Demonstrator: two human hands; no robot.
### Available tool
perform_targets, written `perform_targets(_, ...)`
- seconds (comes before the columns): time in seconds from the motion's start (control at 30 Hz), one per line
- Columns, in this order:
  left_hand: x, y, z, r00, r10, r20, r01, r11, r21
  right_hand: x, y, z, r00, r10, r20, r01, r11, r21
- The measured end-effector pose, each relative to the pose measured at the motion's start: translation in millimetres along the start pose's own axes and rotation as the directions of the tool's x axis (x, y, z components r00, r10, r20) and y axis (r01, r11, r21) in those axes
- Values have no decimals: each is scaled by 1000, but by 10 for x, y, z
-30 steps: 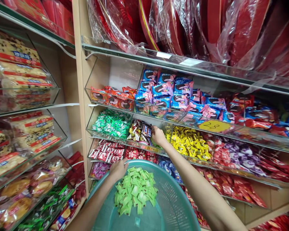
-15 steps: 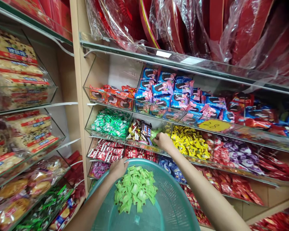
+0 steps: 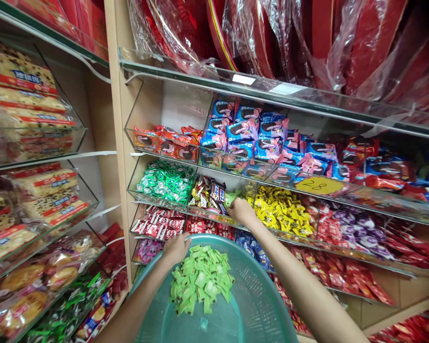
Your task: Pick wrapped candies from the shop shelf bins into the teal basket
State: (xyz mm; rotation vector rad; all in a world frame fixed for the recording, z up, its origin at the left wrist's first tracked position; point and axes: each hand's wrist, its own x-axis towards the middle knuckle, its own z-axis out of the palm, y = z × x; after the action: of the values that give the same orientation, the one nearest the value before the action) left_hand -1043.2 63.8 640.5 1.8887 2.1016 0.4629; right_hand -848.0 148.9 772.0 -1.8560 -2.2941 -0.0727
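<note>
My left hand [image 3: 176, 248] is closed on the far left rim of a teal plastic basket [image 3: 271, 281], holding it below the shelves. A heap of small light-green wrapped candies [image 3: 202, 281] lies on the basket's bottom. My right hand [image 3: 242, 212] reaches over the basket into a clear shelf bin, fingers curled down at a few light-green candies [image 3: 230, 197]; whether any are in its grip is hidden. Left of that hand lie brown and gold wrapped chocolates [image 3: 209, 194]. Yellow-wrapped candies [image 3: 282, 209] fill the bin on its right.
Clear bins hold green candies [image 3: 166, 182], red packets [image 3: 159, 222] and purple-and-white candies [image 3: 357, 231]. Above are blue cookie packs [image 3: 241, 128] behind a yellow price tag [image 3: 317, 185]. A glass shelf edge [image 3: 207, 80] juts out higher up. Packaged bread [image 3: 28, 124] stands at left.
My right hand has dipped very slightly and turned downward in the light-green candies' bin. My left hand and the basket stay almost in place.
</note>
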Motion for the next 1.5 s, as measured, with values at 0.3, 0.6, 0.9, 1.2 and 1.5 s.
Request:
perform_targets(0.3, -8, -4, 35, 1000, 4, -9, -3, 1000, 18, -22, 47, -72, 996, 12, -92, -5, 998, 69)
perform_targets(0.6, -24, 54, 7, 1000, -12, -6, 12, 998, 59, -595, 18, -228, 937, -177, -303, 254, 938, 236)
perform_targets(0.9, -31, 111, 14, 1000, 19, 6, -20, 998, 67, -951, -75, 641, 856, -511, -78, 503, 789, 352)
perform_targets(1.2, 6, 106, 78, 999, 33, 7, -33, 994, 100, -1159, -36, 1076, 827, -550, 119, 470, 791, 393)
perform_targets(1.5, 53, 195, 69, 997, 48, 52, -53, 994, 92, -1206, 45, 1254, 839, -519, 165, 433, 819, 377)
